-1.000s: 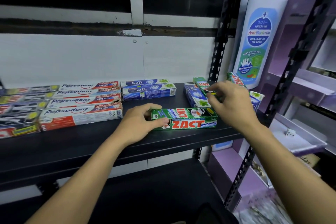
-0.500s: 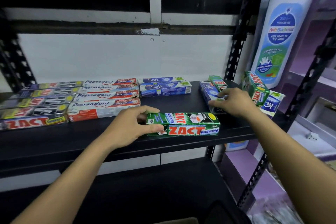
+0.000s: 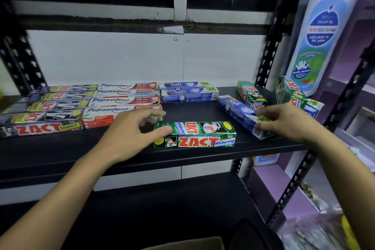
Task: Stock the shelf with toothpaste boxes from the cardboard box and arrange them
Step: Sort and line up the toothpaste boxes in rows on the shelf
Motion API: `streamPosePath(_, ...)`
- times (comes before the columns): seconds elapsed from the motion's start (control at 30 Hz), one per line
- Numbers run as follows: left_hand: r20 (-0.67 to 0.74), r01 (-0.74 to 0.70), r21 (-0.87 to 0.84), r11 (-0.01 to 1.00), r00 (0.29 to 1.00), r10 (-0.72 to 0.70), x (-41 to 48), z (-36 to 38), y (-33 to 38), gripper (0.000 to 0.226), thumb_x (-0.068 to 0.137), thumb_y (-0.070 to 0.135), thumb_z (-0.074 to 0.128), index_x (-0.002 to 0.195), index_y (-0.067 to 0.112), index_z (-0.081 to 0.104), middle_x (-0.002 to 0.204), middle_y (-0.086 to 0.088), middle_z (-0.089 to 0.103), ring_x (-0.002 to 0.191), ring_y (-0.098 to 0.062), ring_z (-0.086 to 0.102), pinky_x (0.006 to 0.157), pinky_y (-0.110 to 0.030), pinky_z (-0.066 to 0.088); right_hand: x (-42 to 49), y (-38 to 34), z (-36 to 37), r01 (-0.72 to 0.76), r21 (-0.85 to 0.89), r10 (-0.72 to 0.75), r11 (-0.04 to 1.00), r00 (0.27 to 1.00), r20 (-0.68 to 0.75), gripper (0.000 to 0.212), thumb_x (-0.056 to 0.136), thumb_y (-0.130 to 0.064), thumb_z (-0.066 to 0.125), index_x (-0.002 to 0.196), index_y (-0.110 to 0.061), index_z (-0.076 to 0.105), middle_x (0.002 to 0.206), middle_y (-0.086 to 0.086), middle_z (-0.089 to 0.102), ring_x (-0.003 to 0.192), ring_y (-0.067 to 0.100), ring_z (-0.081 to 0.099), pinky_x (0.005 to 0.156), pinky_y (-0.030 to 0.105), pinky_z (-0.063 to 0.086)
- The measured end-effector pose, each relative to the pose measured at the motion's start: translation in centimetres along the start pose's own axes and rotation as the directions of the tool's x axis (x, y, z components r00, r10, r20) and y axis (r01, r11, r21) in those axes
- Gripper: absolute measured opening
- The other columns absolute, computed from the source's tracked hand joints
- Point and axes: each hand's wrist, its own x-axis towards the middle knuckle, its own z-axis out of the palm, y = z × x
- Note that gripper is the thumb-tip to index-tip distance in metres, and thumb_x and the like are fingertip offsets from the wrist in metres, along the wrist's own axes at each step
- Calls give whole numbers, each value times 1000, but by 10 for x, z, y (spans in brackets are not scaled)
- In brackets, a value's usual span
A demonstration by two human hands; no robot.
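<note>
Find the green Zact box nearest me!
Head view: the green Zact box lies at the front of the shelf, between the left hand at its left end and the angled Safi box.
</note>
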Motion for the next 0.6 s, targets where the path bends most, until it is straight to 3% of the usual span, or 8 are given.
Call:
streamPosePath(0.13,-175,-92,82,992,979,105,15,-5,-8,32,89,55,60,109,32,71,105,21,68,96,7,59,86,-18,42,-7,2,-8,86,-53,-82,995,994,71,44,81,-36,75,124,-31,66,114,-6,70,99,10,63,92,31,48)
streamPosePath(0.27,-238,-68,200,977,964,116,35,-9,-29,27,98,38,52,110,22,70,109,5,72,104,-17,63,86,-28,43,-4,0,-13,174,-58,-164,983,976,145,38,87,-34,71,124,-39,64,81,-25,58,75,-5,54,67,12,39)
streamPosePath(0.33,-224,-4,320,948,971,80,44,-10,-43,28,101,36,48,113,21,68,113,0,71,106,-25,63,88,-34,45,2,-2,-11,205,-48,-193,978,964,180,38,88,-37,69,124,-44,61,91,-23,62,82,-4,57,70,10,40)
streamPosePath(0.43,-190,52,452,890,981,39,53,-10,-55,35,101,41,41,114,21,68,115,-1,70,106,-28,63,94,-44,46,17,-1,-6,247,-35,-233,968,945,227,39,90,-39,66,127,-49,58,124,-17,63,105,4,59,91,26,48)
streamPosePath(0.5,-167,46,494,868,985,43,55,-8,-59,36,101,41,40,114,22,67,115,1,70,106,-26,62,95,-45,44,27,-2,-2,269,-27,-255,963,939,230,40,93,-31,64,129,-46,58,129,-17,61,110,7,58,96,30,47)
streamPosePath(0.6,-179,53,527,848,983,50,53,-4,-65,32,102,40,40,109,24,66,109,3,71,100,-24,63,92,-43,41,43,-7,8,260,21,-259,965,945,200,40,95,-20,61,129,-42,59,137,-17,55,117,8,54,100,26,41)
